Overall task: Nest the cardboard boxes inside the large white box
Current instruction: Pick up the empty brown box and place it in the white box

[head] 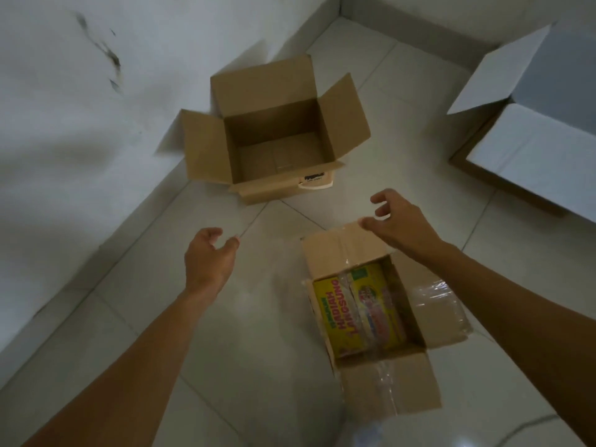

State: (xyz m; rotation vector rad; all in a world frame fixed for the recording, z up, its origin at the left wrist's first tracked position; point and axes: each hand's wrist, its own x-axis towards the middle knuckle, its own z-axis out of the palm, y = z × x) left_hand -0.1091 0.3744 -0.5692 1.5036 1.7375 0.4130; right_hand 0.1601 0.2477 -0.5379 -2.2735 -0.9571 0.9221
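Note:
An empty brown cardboard box point(274, 130) stands on the tiled floor near the left wall, all its flaps spread open. Closer to me sits a smaller taped cardboard box point(354, 253), open on top, with a yellow printed carton point(354, 309) inside it. The large white box point(532, 156) stands at the right edge, its flaps up, partly cut off by the frame. My left hand point(209, 259) hovers over bare floor left of the smaller box, fingers apart, holding nothing. Above the smaller box's far flap, my right hand point(396, 221) is open with curled fingers.
A white wall point(80, 124) runs along the left side and meets a second wall at the far corner. Pale floor tiles point(258, 333) lie between the boxes.

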